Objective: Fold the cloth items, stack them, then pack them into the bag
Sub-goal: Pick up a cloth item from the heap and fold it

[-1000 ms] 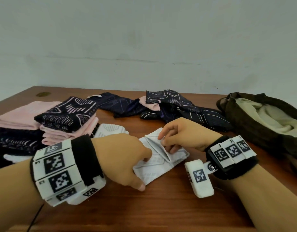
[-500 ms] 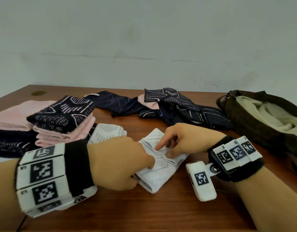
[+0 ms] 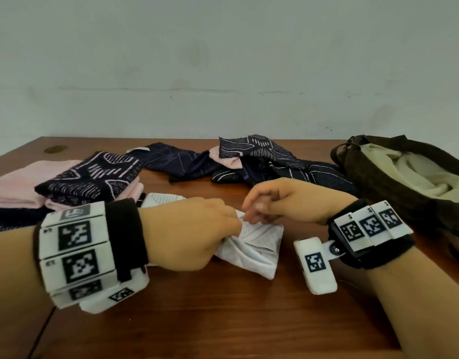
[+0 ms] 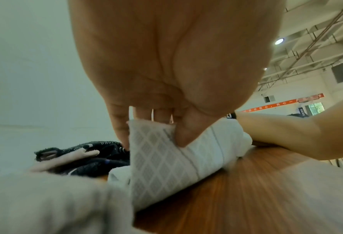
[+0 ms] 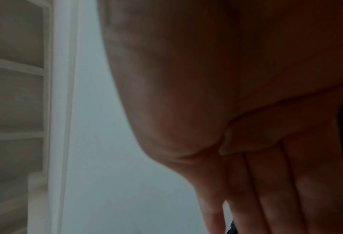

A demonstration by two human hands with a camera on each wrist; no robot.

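Observation:
A white patterned cloth [image 3: 256,244], partly folded and creased, lies on the wooden table [image 3: 223,320] between my hands. My left hand [image 3: 232,225] grips its left edge; in the left wrist view thumb and fingers [image 4: 183,134] pinch that white cloth [image 4: 162,159] and raise it off the wood. My right hand [image 3: 250,215] hovers over the cloth's far edge, its fingertips touching it beside the left hand. In the right wrist view the right hand's fingers [image 5: 266,182] are straight, with nothing in them. The dark brown bag [image 3: 373,182] stands open at the right.
Folded cloths are stacked at the left: a dark patterned one [image 3: 93,177] on pink ones, with a pink pile [image 3: 18,185] beside them and a folded white cloth [image 3: 163,199] in front. Unfolded dark and pink cloths [image 3: 262,161] lie at the back. The bag's cream lining [image 3: 417,174] shows.
The left hand has bunched and lifted the white cloth's left edge. The right hand's fingers have risen from pressing the fold and moved left towards the left hand.

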